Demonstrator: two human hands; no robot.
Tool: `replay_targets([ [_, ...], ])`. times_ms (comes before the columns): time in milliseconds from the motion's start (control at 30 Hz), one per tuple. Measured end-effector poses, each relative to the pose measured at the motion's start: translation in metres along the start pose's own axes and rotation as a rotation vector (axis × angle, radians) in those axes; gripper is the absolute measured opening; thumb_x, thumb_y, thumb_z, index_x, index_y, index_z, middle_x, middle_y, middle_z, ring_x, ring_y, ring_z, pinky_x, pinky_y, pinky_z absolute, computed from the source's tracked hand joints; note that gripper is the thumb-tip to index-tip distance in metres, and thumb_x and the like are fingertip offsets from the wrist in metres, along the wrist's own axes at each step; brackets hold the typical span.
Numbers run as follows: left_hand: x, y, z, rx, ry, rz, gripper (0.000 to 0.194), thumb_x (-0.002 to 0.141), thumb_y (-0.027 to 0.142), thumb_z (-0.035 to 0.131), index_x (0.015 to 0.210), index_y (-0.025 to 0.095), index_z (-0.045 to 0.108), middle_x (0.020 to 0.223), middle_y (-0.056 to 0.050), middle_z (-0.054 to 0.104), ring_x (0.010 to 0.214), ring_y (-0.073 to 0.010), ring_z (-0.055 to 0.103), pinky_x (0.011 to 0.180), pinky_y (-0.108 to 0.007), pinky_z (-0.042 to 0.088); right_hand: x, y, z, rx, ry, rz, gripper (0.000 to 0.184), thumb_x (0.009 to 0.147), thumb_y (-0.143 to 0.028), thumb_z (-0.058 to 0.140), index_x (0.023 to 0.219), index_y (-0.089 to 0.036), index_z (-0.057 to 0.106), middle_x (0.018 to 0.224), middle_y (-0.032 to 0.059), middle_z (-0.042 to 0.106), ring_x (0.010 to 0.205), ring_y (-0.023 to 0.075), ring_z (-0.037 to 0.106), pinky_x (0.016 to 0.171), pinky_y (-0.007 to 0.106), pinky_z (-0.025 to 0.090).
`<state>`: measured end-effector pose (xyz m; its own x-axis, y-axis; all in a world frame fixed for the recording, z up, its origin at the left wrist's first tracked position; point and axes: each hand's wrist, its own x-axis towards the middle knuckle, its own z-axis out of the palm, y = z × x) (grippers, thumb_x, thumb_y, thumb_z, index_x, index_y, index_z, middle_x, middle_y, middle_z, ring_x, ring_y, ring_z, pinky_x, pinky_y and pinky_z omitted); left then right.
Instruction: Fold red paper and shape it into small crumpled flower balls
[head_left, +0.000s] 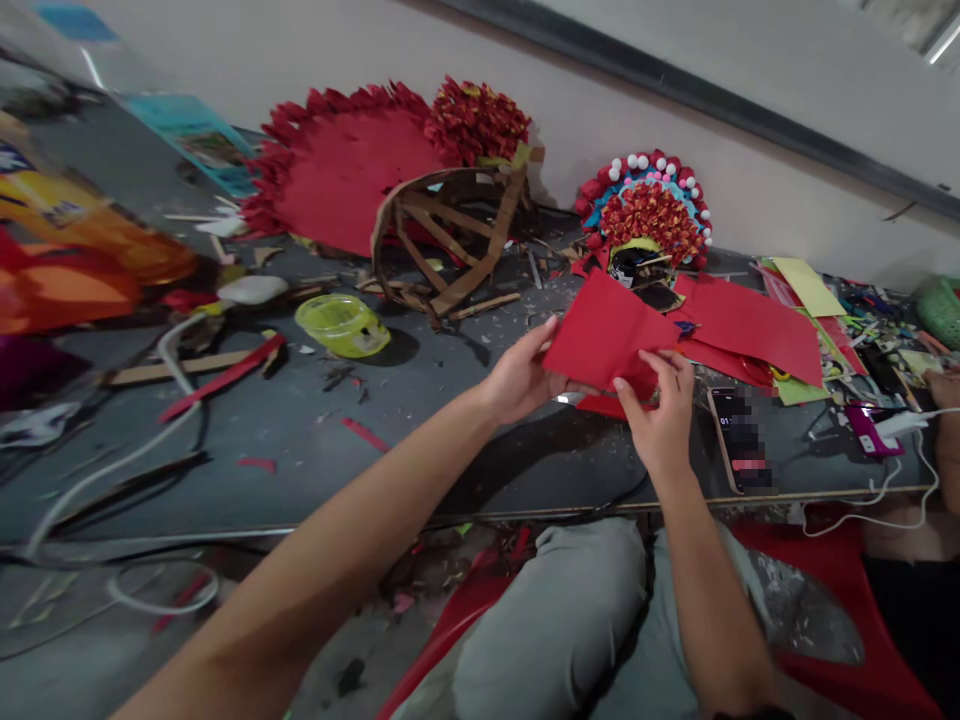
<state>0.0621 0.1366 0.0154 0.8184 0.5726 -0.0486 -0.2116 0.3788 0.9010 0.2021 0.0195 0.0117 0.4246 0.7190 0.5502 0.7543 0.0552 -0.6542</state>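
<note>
Both my hands hold a sheet of red paper point(604, 330) just above the dark work table point(420, 420). My left hand point(521, 375) pinches its left edge, thumb on top. My right hand point(660, 415) grips its lower right corner with fingers curled. More red sheets point(750, 320) lie just behind on the table. A phone point(742, 440) lies flat right of my right hand.
A cardboard frame point(450, 240) and a large red paper fan point(345, 180) stand at the back. A decorated red headdress point(649, 215) stands by the wall. A yellow-green tape dispenser point(341, 325) sits left. White cables point(112, 460) trail left. Another person's arm point(945, 420) rests at far right.
</note>
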Motion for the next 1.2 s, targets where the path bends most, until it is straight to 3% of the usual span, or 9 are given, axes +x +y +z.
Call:
replay_targets([
  [100, -0.001, 0.002, -0.002, 0.034, -0.154, -0.081, 0.068, 0.081, 0.071, 0.036, 0.107, 0.015, 0.065, 0.112, -0.016, 0.066, 0.104, -0.0314, 0.062, 0.086, -0.043, 0.049, -0.002, 0.001, 0.004, -0.135, 0.006, -0.076, 0.033, 0.079, -0.036, 0.059, 0.111, -0.025, 0.056, 0.127, 0.0120, 0.048, 0.122, 0.0303, 0.041, 0.102, 0.054, 0.033],
  [200, -0.001, -0.001, -0.003, 0.013, -0.211, -0.071, 0.075, 0.074, 0.077, 0.045, 0.114, 0.016, 0.064, 0.120, -0.017, 0.063, 0.105, -0.0318, 0.061, 0.087, -0.042, 0.049, -0.003, -0.001, 0.007, -0.190, -0.019, -0.052, 0.033, 0.081, -0.035, 0.056, 0.112, -0.027, 0.055, 0.133, 0.0106, 0.047, 0.128, 0.0309, 0.036, 0.104, 0.055, 0.029],
  [300, -0.002, -0.005, 0.002, 0.011, -0.241, -0.027, 0.070, 0.061, 0.057, 0.077, 0.117, 0.018, 0.062, 0.119, -0.015, 0.063, 0.100, -0.0286, 0.063, 0.084, -0.038, 0.050, -0.003, -0.006, 0.006, -0.215, -0.018, 0.005, 0.032, 0.081, -0.035, 0.055, 0.112, -0.026, 0.055, 0.131, 0.0106, 0.049, 0.127, 0.0296, 0.038, 0.104, 0.053, 0.028],
  [400, -0.002, -0.008, 0.010, 0.042, -0.151, -0.035, 0.053, 0.061, 0.029, 0.084, 0.109, 0.017, 0.065, 0.103, -0.010, 0.070, 0.088, -0.0201, 0.066, 0.080, -0.031, 0.051, -0.003, -0.011, 0.005, -0.252, -0.024, 0.063, 0.030, 0.079, -0.035, 0.058, 0.107, -0.024, 0.057, 0.129, 0.0116, 0.052, 0.125, 0.0308, 0.041, 0.105, 0.055, 0.024],
  [600, 0.004, -0.010, 0.013, 0.004, 0.143, 0.062, 0.017, 0.063, 0.026, 0.075, 0.070, 0.013, 0.066, 0.063, 0.000, 0.064, 0.059, -0.0106, 0.059, 0.062, -0.021, 0.050, 0.000, -0.014, 0.000, -0.177, 0.049, 0.089, 0.021, 0.079, -0.034, 0.059, 0.096, -0.023, 0.060, 0.128, 0.0094, 0.054, 0.123, 0.0277, 0.045, 0.105, 0.055, 0.026],
  [767, 0.010, -0.011, 0.006, 0.009, 0.255, 0.147, 0.017, 0.066, 0.018, 0.069, 0.082, 0.015, 0.065, 0.063, 0.003, 0.062, 0.052, -0.0058, 0.052, 0.054, -0.014, 0.044, 0.004, -0.007, -0.006, 0.137, 0.129, 0.141, 0.028, 0.079, -0.032, 0.058, 0.104, -0.021, 0.056, 0.121, 0.0114, 0.057, 0.116, 0.0223, 0.052, 0.101, 0.045, 0.039],
  [867, 0.012, -0.012, 0.005, 0.004, 0.344, 0.145, 0.022, 0.071, 0.017, 0.064, 0.093, 0.016, 0.062, 0.065, 0.003, 0.063, 0.052, -0.0082, 0.055, 0.053, -0.016, 0.046, 0.004, -0.005, -0.008, 0.435, 0.068, 0.320, 0.028, 0.081, -0.035, 0.056, 0.105, -0.021, 0.056, 0.106, 0.0072, 0.063, 0.097, 0.0169, 0.060, 0.089, 0.036, 0.048],
  [1033, 0.012, -0.009, 0.004, -0.055, 0.504, 0.129, 0.020, 0.078, 0.016, 0.058, 0.098, 0.018, 0.058, 0.070, 0.002, 0.065, 0.049, -0.0094, 0.057, 0.048, -0.017, 0.046, 0.006, -0.006, -0.010, 0.810, -0.114, 0.549, 0.027, 0.074, -0.033, 0.065, 0.098, -0.024, 0.056, 0.077, -0.0039, 0.063, 0.071, 0.0103, 0.060, 0.069, 0.025, 0.051],
  [1200, 0.010, -0.002, 0.001, -0.125, 0.400, 0.053, 0.011, 0.078, 0.014, 0.062, 0.089, 0.014, 0.061, 0.078, -0.003, 0.069, 0.062, -0.0120, 0.064, 0.059, -0.019, 0.052, 0.008, -0.013, -0.010, 0.957, -0.138, 0.662, 0.037, 0.061, -0.029, 0.074, 0.089, -0.025, 0.050, 0.067, -0.0079, 0.064, 0.061, 0.0088, 0.061, 0.058, 0.020, 0.050],
])
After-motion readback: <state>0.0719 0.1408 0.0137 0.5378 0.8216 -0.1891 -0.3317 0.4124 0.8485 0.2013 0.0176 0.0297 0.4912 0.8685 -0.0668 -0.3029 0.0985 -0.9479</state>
